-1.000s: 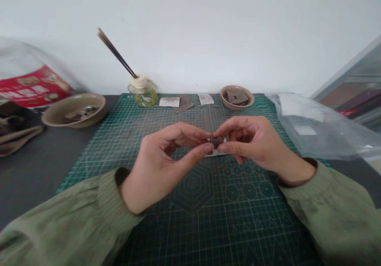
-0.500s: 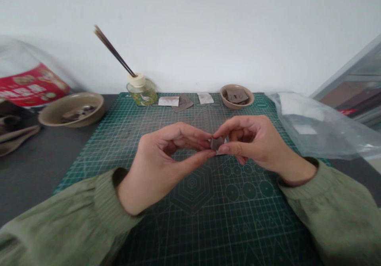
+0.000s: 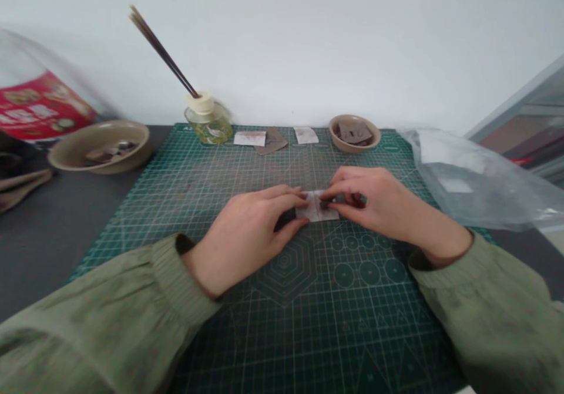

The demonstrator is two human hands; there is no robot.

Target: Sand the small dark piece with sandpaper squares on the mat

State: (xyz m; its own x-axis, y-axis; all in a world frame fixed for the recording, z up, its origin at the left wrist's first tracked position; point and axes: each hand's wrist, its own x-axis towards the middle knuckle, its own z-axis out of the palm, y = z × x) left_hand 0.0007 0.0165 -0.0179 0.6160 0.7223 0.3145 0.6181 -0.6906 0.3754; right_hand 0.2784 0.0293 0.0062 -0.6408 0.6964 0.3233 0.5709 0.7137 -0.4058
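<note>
A small white paper (image 3: 314,211) with a crease or line down it lies on the green cutting mat (image 3: 282,335). My left hand (image 3: 255,224) rests at its left end, fingertips touching the paper and thumb apart from the fingers, at the near edge. With thumb and forefinger, my right hand (image 3: 374,203) pinches a small dark grey piece (image 3: 325,204) low over the right half of the paper. Whether the piece touches the paper I cannot tell, and the fingers hide part of it.
A bowl of grey flat pieces (image 3: 355,148) stands at the back right, near a clear plastic bag (image 3: 484,188). Paper slips (image 3: 249,138) and a grey shard (image 3: 274,141) lie beside a reed diffuser (image 3: 209,124). At the left is a larger bowl (image 3: 106,165).
The grey piece has left the left fingers and is now in the right hand alone, lower down. My left hand has lowered to the paper, which shows more. The view has tilted slightly down.
</note>
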